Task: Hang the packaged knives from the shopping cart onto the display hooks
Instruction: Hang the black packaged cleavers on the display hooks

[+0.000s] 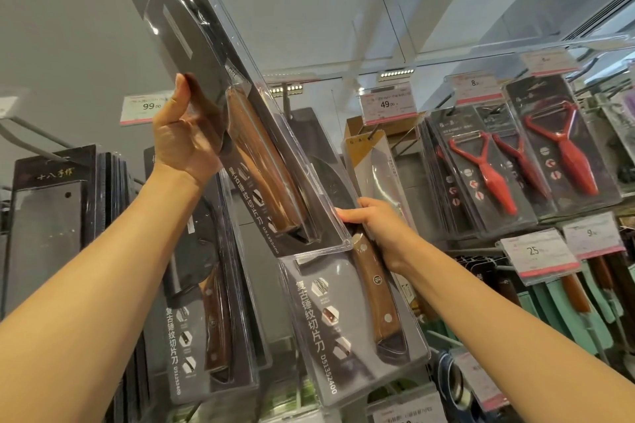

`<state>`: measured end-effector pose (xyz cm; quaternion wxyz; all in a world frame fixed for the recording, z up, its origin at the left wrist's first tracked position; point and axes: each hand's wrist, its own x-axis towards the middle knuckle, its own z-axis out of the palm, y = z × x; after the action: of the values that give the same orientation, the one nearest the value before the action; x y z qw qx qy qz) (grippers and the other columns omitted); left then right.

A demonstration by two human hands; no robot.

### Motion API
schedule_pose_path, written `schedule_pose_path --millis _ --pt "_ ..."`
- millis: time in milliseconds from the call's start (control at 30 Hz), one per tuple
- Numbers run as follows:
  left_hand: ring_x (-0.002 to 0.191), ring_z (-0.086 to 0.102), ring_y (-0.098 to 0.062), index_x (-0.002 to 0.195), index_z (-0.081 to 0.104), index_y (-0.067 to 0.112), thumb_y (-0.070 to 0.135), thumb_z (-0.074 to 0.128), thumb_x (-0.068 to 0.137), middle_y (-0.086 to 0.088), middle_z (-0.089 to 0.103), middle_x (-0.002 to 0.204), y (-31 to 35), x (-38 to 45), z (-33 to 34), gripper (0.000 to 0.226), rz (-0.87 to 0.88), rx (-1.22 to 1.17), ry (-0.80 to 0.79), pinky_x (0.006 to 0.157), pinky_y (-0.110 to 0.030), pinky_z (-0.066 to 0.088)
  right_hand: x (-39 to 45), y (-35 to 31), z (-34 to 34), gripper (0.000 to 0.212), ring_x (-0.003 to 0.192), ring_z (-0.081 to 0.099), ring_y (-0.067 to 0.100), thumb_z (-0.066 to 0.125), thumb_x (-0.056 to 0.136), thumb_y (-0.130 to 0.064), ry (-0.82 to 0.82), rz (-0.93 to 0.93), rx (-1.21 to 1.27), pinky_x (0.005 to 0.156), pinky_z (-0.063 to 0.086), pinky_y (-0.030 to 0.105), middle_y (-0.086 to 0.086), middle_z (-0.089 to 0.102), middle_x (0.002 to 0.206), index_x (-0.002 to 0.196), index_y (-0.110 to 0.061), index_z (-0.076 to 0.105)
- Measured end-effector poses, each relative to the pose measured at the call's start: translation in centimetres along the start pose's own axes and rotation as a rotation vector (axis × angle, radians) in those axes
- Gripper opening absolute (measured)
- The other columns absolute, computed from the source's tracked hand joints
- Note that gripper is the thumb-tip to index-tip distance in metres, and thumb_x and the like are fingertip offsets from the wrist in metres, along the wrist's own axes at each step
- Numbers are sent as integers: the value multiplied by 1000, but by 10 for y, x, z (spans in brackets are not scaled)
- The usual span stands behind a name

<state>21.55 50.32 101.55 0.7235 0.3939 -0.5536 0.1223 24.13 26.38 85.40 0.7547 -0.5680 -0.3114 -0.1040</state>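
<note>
While both arms reach up toward the display, a packaged slicing knife (220,86) in a clear blister pack is held high and tilted, its top end pointing up and to the left and its wooden handle toward the lower right. This raised pack serves as the landmark. Far to its left, a stack of dark cleaver packs (48,233) hangs from a grey display hook (27,142). Just left of the raised pack, behind the thumb, a price tag reading 99 (146,108) sits at hook height. The left hand (185,137) grips the raised pack's left edge at mid-length, thumb upright along the front face, the other fingers hidden behind the card. Below the raised pack on its left hangs another packaged knife with a dark wooden handle (202,312). Directly below its lower end hangs a matching slicing-knife pack (347,326), overlapped by the raised pack's bottom corner. The right hand (374,227) pinches that bottom right corner, fingers curled round the edge. Right of the raised pack, a price tag reading 49 (388,103) sits above a yellow-topped knife pack (374,168). Farther right hang red peelers in blister packs (563,158), with a price tag reading 25 (537,256) below them.
</note>
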Motion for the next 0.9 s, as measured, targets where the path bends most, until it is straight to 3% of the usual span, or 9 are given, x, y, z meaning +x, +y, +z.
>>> schedule_pose_path --millis 300,367,433,467,600,667,767,833,900 --pt "144 23 -32 152 5 10 26 83 69 -16 12 159 -3 -6 -1 116 -9 33 28 116 -49 24 23 14 7 38 44 54 9 73 80 -14 57 18 -72 44 42 19 -8 54 43 64 -16 38" --pt "144 24 -31 144 35 10 28 84 67 -15 15 158 -3 -11 8 93 -25 73 53 117 -46 22 27 18 8 28 40 56 7 71 81 -11 65 30 -77 41 42 16 -6 57 47 71 -13 45" --pt "143 26 -31 105 70 19 31 84 64 -15 19 157 -7 -14 13 45 -32 126 24 118 -45 19 30 22 10 13 44 60 7 66 82 -7 79 35 -69 42 44 15 0 62 60 90 -7 55" --pt "143 28 -31 95 72 21 31 85 64 -15 21 157 -7 -15 14 35 -36 127 10 118 -46 18 30 22 11 17 48 61 9 64 83 -5 82 37 -66 42 45 15 3 63 66 98 -6 57" --pt "141 29 -35 97 67 18 27 86 63 -18 22 156 -7 -16 14 40 -30 47 -16 117 -49 20 37 29 12 16 62 62 11 62 86 -5 81 27 -110 43 46 13 2 63 77 99 -12 55" --pt "142 29 -34 99 69 18 28 87 62 -17 19 157 -8 -18 18 42 -33 62 -40 117 -48 21 43 36 13 29 63 63 10 64 86 -7 77 30 -145 46 48 15 1 65 80 113 -6 56" --pt "142 29 -33 80 76 22 34 87 58 -16 26 155 -10 -28 32 27 -37 146 1 119 -46 18 50 42 14 36 61 59 8 61 89 -7 85 40 -185 44 46 13 0 60 77 123 -1 51" --pt "138 36 -31 76 76 22 33 86 59 -12 51 141 -12 -33 40 22 -33 178 -3 118 -45 20 50 43 13 34 61 52 7 54 92 -5 82 35 -247 42 40 9 -1 53 72 125 3 48" --pt "116 61 -22 67 76 19 25 71 77 -3 74 98 -15 -39 46 13 -28 101 30 107 -36 42 51 44 12 33 62 47 6 52 94 -8 85 4 -362 45 37 9 -2 51 75 125 4 48"
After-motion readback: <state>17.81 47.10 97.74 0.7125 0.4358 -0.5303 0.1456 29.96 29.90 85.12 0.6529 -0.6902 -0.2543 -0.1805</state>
